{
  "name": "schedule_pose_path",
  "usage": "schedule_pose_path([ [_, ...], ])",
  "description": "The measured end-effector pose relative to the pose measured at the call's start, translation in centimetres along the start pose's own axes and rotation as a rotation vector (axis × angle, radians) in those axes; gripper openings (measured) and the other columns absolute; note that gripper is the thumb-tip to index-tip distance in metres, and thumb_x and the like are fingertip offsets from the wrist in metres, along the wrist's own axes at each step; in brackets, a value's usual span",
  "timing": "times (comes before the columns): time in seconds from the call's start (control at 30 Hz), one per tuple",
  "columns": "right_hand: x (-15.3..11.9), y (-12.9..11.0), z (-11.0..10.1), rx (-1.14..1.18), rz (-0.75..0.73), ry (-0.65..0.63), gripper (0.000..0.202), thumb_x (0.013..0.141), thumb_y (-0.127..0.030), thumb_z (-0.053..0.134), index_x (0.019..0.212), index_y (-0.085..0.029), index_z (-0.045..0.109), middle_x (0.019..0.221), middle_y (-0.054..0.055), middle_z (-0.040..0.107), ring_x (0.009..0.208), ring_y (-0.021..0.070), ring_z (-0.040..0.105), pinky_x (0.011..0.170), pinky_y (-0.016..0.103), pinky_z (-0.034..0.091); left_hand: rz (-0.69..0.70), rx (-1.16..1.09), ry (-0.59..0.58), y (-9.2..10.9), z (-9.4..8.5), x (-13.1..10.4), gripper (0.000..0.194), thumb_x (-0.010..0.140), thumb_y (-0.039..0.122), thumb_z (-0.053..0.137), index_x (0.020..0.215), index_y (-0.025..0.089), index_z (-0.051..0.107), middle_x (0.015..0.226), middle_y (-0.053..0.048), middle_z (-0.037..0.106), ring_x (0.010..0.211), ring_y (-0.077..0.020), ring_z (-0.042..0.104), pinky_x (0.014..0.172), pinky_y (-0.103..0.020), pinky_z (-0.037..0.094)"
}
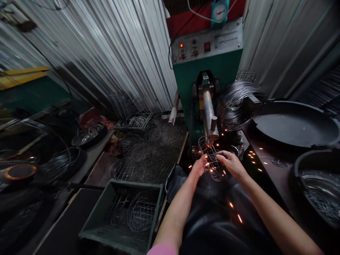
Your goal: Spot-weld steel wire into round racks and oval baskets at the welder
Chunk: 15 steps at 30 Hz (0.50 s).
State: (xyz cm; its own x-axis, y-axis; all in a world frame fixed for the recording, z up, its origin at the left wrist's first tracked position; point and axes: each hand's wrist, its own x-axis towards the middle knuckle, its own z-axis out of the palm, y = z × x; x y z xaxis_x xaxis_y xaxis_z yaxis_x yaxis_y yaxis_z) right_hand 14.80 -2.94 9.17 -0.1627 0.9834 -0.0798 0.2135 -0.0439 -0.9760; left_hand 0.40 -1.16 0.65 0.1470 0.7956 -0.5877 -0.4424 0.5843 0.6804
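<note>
A small wire basket (209,150) with rounded ends is held at the tip of the spot welder's metal arm (209,109). My left hand (200,166) grips its left side, fingers curled round the wires. At the right side, my right hand (231,163) pinches with thumb and fingertips at the basket's edge; whether a separate small wire is between them is too fine to tell. Orange sparks fly around both hands and fall over the dark apron (212,212). The basket's upper end touches or nearly touches the welding tip.
The green welding machine (207,63) has a lit red lamp. Coiled wire (239,102) hangs right of it. Black round trays (294,124) and a tub (297,173) with metal parts stand at right. A green crate (90,221) holds wire grids at left; more wire pieces (132,148) lie behind it.
</note>
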Motion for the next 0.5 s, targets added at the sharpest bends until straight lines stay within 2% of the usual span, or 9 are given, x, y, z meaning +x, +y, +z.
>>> schedule_pose_path([
  [0.07, -0.6, 0.4, -0.2, 0.011, 0.023, 0.017, 0.033, 0.070, -0.047, 0.058, 0.085, -0.018, 0.064, 0.076, 0.003, 0.065, 0.067, 0.0159, 0.057, 0.062, 0.027, 0.045, 0.001, 0.023, -0.016, -0.4, -0.5, -0.2, 0.045, 0.075, 0.056, 0.053, 0.081, 0.012, 0.057, 0.059, 0.000, 0.048, 0.047, -0.0106, 0.049, 0.051, -0.028, 0.047],
  [0.13, -1.5, 1.1, -0.7, 0.024, 0.029, 0.053, 0.039, 0.070, -0.048, 0.060, 0.095, -0.018, 0.063, 0.084, 0.005, 0.067, 0.071, 0.0171, 0.059, 0.064, 0.028, 0.046, 0.093, 0.092, 0.018, -0.9, -1.4, -0.7, 0.049, 0.075, 0.058, 0.051, 0.094, 0.013, 0.056, 0.071, -0.004, 0.055, 0.059, -0.0140, 0.056, 0.059, -0.030, 0.050],
  [0.17, -2.0, 1.6, -0.9, 0.033, 0.037, 0.056, 0.040, 0.070, -0.048, 0.060, 0.097, -0.018, 0.062, 0.087, 0.005, 0.067, 0.074, 0.0178, 0.059, 0.065, 0.028, 0.047, 0.199, 0.164, 0.060, -1.1, -2.0, -0.9, 0.050, 0.073, 0.056, 0.055, 0.102, 0.015, 0.055, 0.081, -0.006, 0.058, 0.070, -0.0163, 0.059, 0.066, -0.033, 0.050],
  [0.23, -3.0, 2.6, -1.3, 0.046, 0.063, 0.012, 0.039, 0.070, -0.048, 0.061, 0.096, -0.018, 0.062, 0.088, 0.006, 0.067, 0.077, 0.0192, 0.060, 0.067, 0.029, 0.048, 0.508, 0.392, 0.122, -1.6, -3.1, -1.5, 0.059, 0.066, 0.043, 0.066, 0.116, 0.019, 0.050, 0.108, -0.010, 0.057, 0.097, -0.0217, 0.057, 0.086, -0.039, 0.046],
  [0.3, -3.8, 3.4, -1.5, 0.045, 0.080, -0.061, 0.037, 0.070, -0.049, 0.061, 0.089, -0.018, 0.063, 0.084, 0.006, 0.067, 0.076, 0.0199, 0.061, 0.067, 0.029, 0.048, 0.801, 0.672, 0.105, -1.8, -3.6, -1.9, 0.068, 0.058, 0.026, 0.072, 0.122, 0.021, 0.048, 0.129, -0.012, 0.046, 0.120, -0.0262, 0.042, 0.103, -0.043, 0.031],
  [0.33, -4.0, 3.7, -1.5, 0.037, 0.077, -0.083, 0.036, 0.070, -0.050, 0.061, 0.086, -0.018, 0.063, 0.082, 0.005, 0.066, 0.075, 0.0201, 0.060, 0.066, 0.029, 0.048, 0.898, 0.794, 0.070, -1.9, -3.6, -1.9, 0.069, 0.056, 0.021, 0.072, 0.121, 0.022, 0.049, 0.134, -0.012, 0.042, 0.127, -0.0278, 0.035, 0.107, -0.045, 0.024],
  [0.4, -4.2, 3.9, -1.2, 0.018, 0.050, -0.072, 0.036, 0.071, -0.051, 0.060, 0.082, -0.018, 0.062, 0.079, 0.005, 0.065, 0.075, 0.0201, 0.059, 0.066, 0.029, 0.047, 0.992, 0.955, 0.026, -1.9, -3.3, -1.7, 0.062, 0.057, 0.016, 0.070, 0.116, 0.023, 0.053, 0.137, -0.011, 0.039, 0.132, -0.0296, 0.027, 0.110, -0.049, 0.014],
  [0.5, -4.4, 3.5, -0.9, 0.007, 0.017, -0.006, 0.033, 0.072, -0.050, 0.059, 0.081, -0.018, 0.062, 0.077, 0.004, 0.064, 0.074, 0.0197, 0.058, 0.068, 0.028, 0.047, 1.005, 1.015, 0.027, -1.9, -2.4, -0.9, 0.043, 0.062, 0.016, 0.068, 0.103, 0.022, 0.057, 0.131, -0.011, 0.046, 0.132, -0.0295, 0.027, 0.109, -0.053, 0.014],
])
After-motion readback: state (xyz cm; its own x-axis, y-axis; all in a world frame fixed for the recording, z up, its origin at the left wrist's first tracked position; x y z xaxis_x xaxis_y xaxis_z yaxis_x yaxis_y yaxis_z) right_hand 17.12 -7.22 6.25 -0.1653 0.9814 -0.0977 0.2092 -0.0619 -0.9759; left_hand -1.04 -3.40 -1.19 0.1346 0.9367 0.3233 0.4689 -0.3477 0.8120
